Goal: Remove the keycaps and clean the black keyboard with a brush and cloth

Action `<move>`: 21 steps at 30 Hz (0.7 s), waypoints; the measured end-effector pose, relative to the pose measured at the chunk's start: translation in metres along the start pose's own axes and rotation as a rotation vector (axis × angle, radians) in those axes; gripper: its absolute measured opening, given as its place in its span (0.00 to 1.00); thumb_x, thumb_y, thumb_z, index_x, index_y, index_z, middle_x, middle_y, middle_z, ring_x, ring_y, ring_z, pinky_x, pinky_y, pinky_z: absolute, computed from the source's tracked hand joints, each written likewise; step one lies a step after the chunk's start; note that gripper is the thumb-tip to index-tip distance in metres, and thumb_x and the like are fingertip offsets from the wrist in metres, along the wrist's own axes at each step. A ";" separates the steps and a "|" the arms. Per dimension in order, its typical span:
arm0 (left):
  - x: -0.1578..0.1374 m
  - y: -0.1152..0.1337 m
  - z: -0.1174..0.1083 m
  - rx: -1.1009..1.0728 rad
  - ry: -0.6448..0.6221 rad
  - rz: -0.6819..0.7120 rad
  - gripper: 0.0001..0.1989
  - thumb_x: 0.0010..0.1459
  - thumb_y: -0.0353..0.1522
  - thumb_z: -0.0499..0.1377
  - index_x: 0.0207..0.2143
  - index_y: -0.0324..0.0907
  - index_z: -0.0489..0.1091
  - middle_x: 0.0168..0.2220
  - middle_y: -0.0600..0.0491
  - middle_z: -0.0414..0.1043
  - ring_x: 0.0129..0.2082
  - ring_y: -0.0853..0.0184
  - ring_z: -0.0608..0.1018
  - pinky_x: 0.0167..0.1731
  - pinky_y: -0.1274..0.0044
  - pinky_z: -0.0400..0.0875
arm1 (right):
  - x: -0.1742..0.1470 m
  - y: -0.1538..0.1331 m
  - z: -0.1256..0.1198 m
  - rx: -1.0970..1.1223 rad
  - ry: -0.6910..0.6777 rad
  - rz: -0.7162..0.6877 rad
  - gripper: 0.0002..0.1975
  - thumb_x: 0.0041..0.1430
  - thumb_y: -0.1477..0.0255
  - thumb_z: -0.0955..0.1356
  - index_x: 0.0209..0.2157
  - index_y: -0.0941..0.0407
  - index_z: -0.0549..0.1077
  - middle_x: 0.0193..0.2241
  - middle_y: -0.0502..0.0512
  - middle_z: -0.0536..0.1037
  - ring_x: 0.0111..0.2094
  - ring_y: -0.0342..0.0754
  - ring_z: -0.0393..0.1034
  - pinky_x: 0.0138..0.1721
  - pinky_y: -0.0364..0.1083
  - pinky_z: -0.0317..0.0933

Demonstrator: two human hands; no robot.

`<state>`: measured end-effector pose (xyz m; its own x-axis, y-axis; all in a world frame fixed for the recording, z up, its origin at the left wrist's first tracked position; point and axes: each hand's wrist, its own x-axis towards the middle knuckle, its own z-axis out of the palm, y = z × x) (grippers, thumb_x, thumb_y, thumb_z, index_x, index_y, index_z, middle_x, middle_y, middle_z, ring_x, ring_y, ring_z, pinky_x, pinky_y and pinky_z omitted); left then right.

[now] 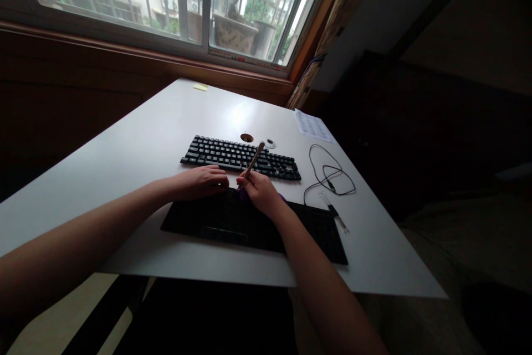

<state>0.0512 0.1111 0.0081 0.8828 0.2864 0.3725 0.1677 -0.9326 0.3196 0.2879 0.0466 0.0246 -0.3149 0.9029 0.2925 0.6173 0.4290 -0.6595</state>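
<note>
My right hand is closed around a slim brown brush that slants up and to the right. Its lower end goes down toward a black keyboard, which lies flat near the front edge. Something purple shows under the right hand, too covered to identify. My left hand has its fingers bent together at the far edge of that keyboard, gripping it. Beyond both hands lie rows of black keycaps in keyboard layout; whether they are joined to a base, I cannot tell.
A thin black cable loops on the white table at right. Beside the keyboard is a small wire tool. Farther back are a round hole, a white ring, a printed sheet and a yellow note.
</note>
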 end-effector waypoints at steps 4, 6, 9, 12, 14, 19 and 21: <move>0.000 0.001 0.000 -0.022 0.021 0.005 0.07 0.69 0.33 0.57 0.42 0.41 0.74 0.37 0.49 0.75 0.39 0.63 0.73 0.41 0.75 0.67 | -0.001 0.006 -0.001 0.038 -0.016 0.002 0.08 0.67 0.68 0.65 0.36 0.54 0.74 0.33 0.52 0.78 0.35 0.47 0.73 0.41 0.46 0.65; 0.000 0.000 0.000 -0.026 0.015 0.004 0.07 0.69 0.33 0.57 0.42 0.42 0.74 0.37 0.50 0.75 0.40 0.63 0.73 0.42 0.75 0.67 | -0.002 0.008 -0.002 0.066 -0.024 -0.007 0.08 0.67 0.67 0.65 0.37 0.54 0.74 0.33 0.52 0.78 0.35 0.47 0.72 0.41 0.46 0.65; 0.000 -0.001 0.000 -0.014 0.001 0.004 0.06 0.69 0.33 0.56 0.42 0.42 0.73 0.37 0.50 0.74 0.40 0.63 0.73 0.42 0.75 0.67 | -0.002 0.009 -0.003 0.110 -0.057 -0.079 0.08 0.67 0.67 0.65 0.36 0.54 0.74 0.35 0.52 0.75 0.37 0.47 0.71 0.43 0.47 0.65; -0.001 -0.001 0.001 0.005 -0.009 0.005 0.07 0.70 0.33 0.56 0.42 0.41 0.73 0.37 0.50 0.74 0.40 0.63 0.73 0.42 0.75 0.67 | -0.003 0.009 -0.004 0.117 -0.091 -0.161 0.09 0.67 0.67 0.66 0.34 0.54 0.74 0.35 0.52 0.71 0.38 0.47 0.69 0.44 0.46 0.65; 0.000 -0.002 0.001 0.010 -0.012 0.002 0.07 0.70 0.33 0.56 0.42 0.41 0.72 0.37 0.50 0.74 0.40 0.63 0.73 0.42 0.75 0.67 | -0.004 0.008 -0.004 0.108 -0.069 -0.186 0.09 0.67 0.67 0.66 0.33 0.54 0.75 0.36 0.53 0.70 0.39 0.47 0.68 0.45 0.47 0.65; 0.000 0.000 -0.001 -0.007 -0.008 -0.003 0.08 0.70 0.34 0.56 0.42 0.41 0.73 0.37 0.50 0.75 0.40 0.63 0.73 0.42 0.75 0.67 | -0.011 0.000 -0.003 0.049 0.026 -0.146 0.11 0.69 0.70 0.62 0.33 0.55 0.73 0.38 0.55 0.71 0.43 0.49 0.68 0.51 0.49 0.63; 0.000 0.000 -0.001 -0.011 -0.010 -0.005 0.08 0.70 0.34 0.56 0.42 0.42 0.73 0.37 0.50 0.75 0.40 0.63 0.73 0.43 0.75 0.66 | -0.013 -0.005 -0.001 -0.023 0.049 -0.101 0.12 0.69 0.71 0.60 0.33 0.54 0.71 0.36 0.55 0.71 0.43 0.50 0.68 0.51 0.50 0.62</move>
<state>0.0509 0.1119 0.0089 0.8860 0.2892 0.3624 0.1677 -0.9286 0.3311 0.2900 0.0328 0.0246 -0.3409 0.8549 0.3910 0.6009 0.5180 -0.6088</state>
